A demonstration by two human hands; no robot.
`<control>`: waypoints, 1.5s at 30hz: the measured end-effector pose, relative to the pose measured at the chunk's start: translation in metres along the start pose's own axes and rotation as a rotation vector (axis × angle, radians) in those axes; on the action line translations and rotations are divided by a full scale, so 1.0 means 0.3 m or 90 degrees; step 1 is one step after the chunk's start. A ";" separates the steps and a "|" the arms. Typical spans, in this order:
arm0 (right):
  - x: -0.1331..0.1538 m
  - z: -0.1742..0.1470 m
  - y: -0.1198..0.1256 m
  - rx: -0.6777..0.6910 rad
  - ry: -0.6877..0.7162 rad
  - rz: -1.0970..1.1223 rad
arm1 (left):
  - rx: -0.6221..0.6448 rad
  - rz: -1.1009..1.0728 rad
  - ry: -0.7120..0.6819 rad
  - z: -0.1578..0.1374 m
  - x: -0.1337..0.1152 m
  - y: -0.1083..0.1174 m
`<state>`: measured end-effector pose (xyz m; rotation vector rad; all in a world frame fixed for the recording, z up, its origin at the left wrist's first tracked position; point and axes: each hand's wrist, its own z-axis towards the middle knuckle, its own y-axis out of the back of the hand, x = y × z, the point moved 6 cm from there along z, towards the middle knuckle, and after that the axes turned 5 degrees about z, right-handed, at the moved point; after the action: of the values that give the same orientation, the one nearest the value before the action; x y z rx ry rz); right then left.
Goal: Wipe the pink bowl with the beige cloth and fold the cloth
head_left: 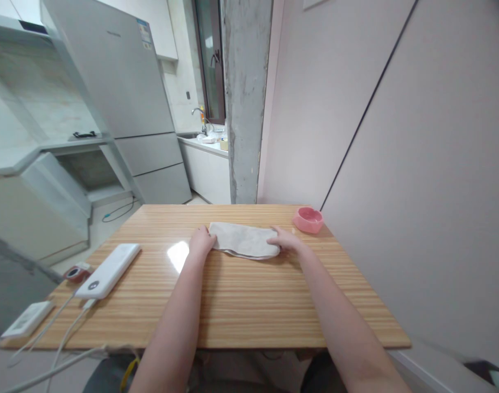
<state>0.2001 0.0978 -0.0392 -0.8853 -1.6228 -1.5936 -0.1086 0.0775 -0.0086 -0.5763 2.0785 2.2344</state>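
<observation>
A pale grey cloth (244, 240), folded into a long flat strip, lies across the middle of the wooden table (257, 305). My left hand (202, 240) grips its left end, with the thumb on top of the fabric. At the opposite end my right hand (285, 240) pinches the cloth, thumb on the upper face and other fingers around the far edge and underneath. The layers show along the near edge, which bows slightly. Parts of the fingers on both hands are hidden by the cloth.
A pink bowl-like dish (308, 219) sits at the back right, near the wall. On the left lie a white power bank (109, 271) with cables, a small white box (27, 319) and a reddish roll (76, 273). A grey pillar (247, 103) stands behind the table.
</observation>
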 end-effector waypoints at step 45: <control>-0.006 0.006 0.023 -0.095 0.021 -0.264 | 0.005 -0.015 0.015 -0.019 -0.020 0.003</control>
<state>0.2069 0.0997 -0.0372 -0.6151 -1.7615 -2.0219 -0.1019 0.0730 -0.0062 -0.6271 2.0795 2.2166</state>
